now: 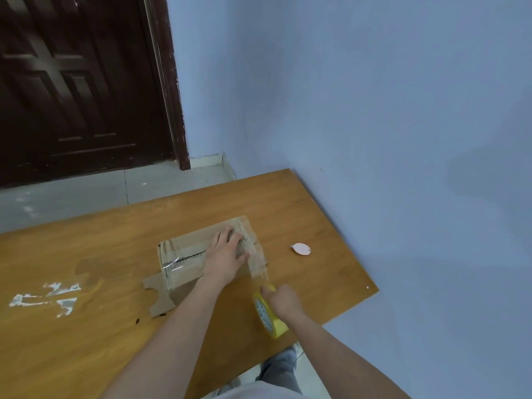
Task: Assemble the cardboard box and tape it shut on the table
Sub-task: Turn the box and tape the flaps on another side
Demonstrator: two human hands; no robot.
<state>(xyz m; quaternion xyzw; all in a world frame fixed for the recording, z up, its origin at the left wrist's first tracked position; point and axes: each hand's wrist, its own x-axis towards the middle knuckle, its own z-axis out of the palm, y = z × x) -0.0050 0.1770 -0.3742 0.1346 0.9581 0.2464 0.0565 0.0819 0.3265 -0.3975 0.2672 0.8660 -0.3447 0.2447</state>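
Observation:
A brown cardboard box (187,249) stands on the wooden table (86,254), its top flaps closed and crossed by strips of clear tape. My left hand (226,254) presses flat on the box top, fingers spread over the right end. My right hand (280,300) grips a yellow tape roll (269,315) just in front of the box's right corner. A stretch of clear tape (259,272) runs from the roll up over the box's right edge. A loose cardboard flap (157,298) sticks out on the table at the box's near left.
A small pink oval object (300,249) lies on the table right of the box. White residue patches (46,298) mark the table at the left. A blue wall borders the table's right side; a dark door stands beyond the floor at the back left.

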